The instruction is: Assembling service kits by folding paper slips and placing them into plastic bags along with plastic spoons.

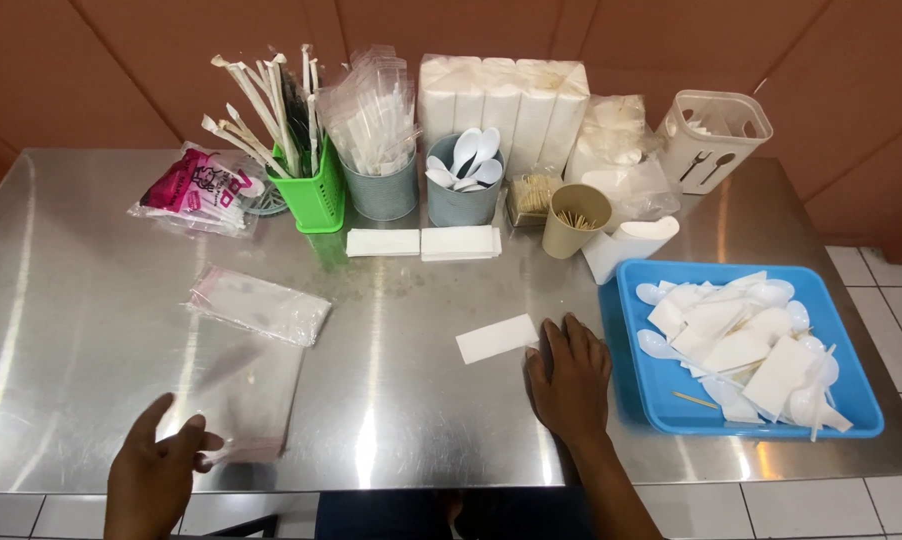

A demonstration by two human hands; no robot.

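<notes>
My left hand (156, 465) pinches the near edge of a clear plastic sleeve (243, 385) that lies flat on the steel table (411, 400). My right hand (569, 380) rests palm down on the table, fingertips touching a small folded white napkin (497, 338). A second clear plastic sleeve (261, 303) lies a little farther back on the left.
A blue tray (661, 400) at right holds white spoons and folded napkins. Along the back stand a green basket of wrapped straws (316, 195), grey cups with sleeves (383, 185) and spoons (461, 195), napkin packs (501, 95), a toothpick cup (574, 220) and a beige cutlery holder (713, 135).
</notes>
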